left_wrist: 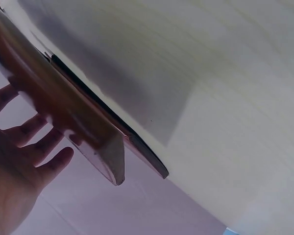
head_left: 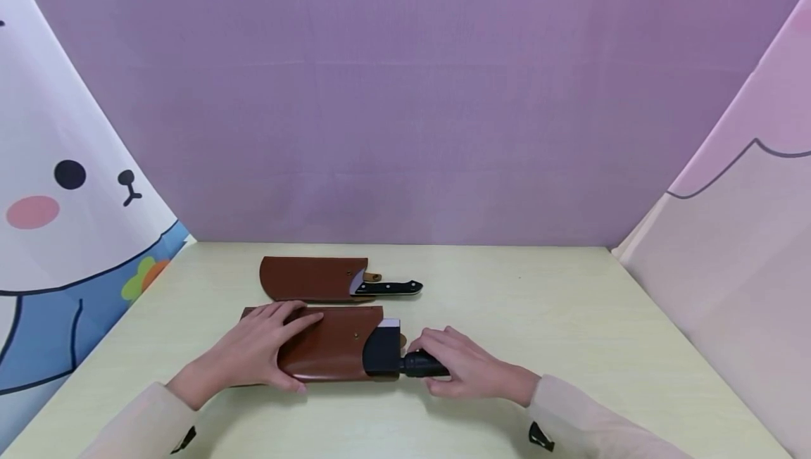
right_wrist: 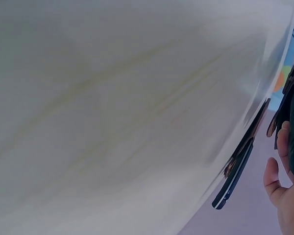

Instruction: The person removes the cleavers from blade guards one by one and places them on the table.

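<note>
The near sheath (head_left: 342, 346) is held by the left hand (head_left: 262, 346), its fingers spread over the brown top and the thumb set at the near edge. Gaps between those fingers are also shown from the left wrist, where the sheath appears raised off the table (head_left: 570, 318). The near knife (head_left: 381, 352) is sheathed with only its dark base and black handle exposed at the right-hand mouth. That handle is gripped by the right hand (head_left: 469, 367), the fingers curled over it and the thumb placed on the near side; the grip is partly cut off in the right wrist view.

Behind, the far sheath (head_left: 310, 279) is laid on the table, roughly parallel and near to the held one. The far knife (head_left: 391, 288) is partly housed in it, its riveted black handle pointed right. Both wrists are covered by pale sleeves (head_left: 586, 413). The table is backed by a purple wall (head_left: 405, 93) and flanked on the left by a cartoon panel (head_left: 82, 212).
</note>
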### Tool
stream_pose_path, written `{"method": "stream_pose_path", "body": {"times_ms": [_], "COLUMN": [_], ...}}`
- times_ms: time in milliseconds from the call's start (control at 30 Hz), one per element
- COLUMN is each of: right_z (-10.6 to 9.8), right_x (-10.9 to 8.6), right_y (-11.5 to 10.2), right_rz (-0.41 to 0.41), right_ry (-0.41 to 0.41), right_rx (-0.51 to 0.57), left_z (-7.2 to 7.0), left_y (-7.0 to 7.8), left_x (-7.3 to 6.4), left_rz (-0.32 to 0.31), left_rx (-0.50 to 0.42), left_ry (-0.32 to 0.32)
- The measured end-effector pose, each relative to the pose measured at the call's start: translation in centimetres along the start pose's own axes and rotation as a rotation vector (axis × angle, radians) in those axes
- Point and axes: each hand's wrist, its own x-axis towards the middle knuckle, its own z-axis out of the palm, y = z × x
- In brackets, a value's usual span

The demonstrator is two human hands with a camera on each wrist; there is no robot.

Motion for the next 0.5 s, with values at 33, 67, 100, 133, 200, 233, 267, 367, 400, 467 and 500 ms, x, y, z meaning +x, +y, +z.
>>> {"method": "stream_pose_path", "body": {"times_ms": [33, 67, 100, 133, 200, 233, 267, 367, 400, 467, 500], "right_z": [0.00, 0.00, -0.01, -0.01, 0.00, 0.00, -0.01, -0.05, -0.08, -0.15, -0.18], "right_x": [-0.03, -0.06, -0.10, -0.15, -0.24, -0.29, -0.36, -0.52, -0.58, -0.72, -0.78], "right_y": [0.02, 0.03, 0.05, 0.07, 0.12, 0.16, 0.18, 0.23, 0.24, 0.29, 0.31], "right_rz": [0.001, 0.004, 0.007, 0.005, 0.006, 0.007, 0.008, 0.012, 0.012, 0.010, 0.009], "right_ry": [0.001, 0.000, 0.001, 0.003, 0.006, 0.008, 0.009, 0.012, 0.014, 0.017, 0.019], "right_rx": [0.000, 0.000, -0.001, -0.005, -0.012, -0.014, -0.016, -0.018, -0.017, -0.019, -0.021], "left_z": [-0.01, -0.02, -0.03, -0.04, -0.07, -0.08, -0.08, -0.07, -0.04, -0.03, -0.01], "left_y": [-0.01, -0.05, -0.07, -0.11, -0.14, -0.17, -0.21, -0.29, -0.34, -0.38, -0.39], "left_x": [-0.03, -0.05, -0.07, -0.09, -0.11, -0.13, -0.16, -0.21, -0.25, -0.28, -0.29], "left_rz": [-0.003, -0.002, -0.001, 0.000, 0.001, 0.002, 0.002, -0.003, -0.005, -0.004, -0.004], "left_rx": [-0.002, 0.000, 0.001, -0.001, -0.001, -0.001, -0.002, -0.008, -0.009, -0.010, -0.009], "left_ry": [-0.004, -0.004, -0.004, -0.002, 0.002, 0.004, 0.004, 0.001, 0.000, -0.002, -0.001]}}
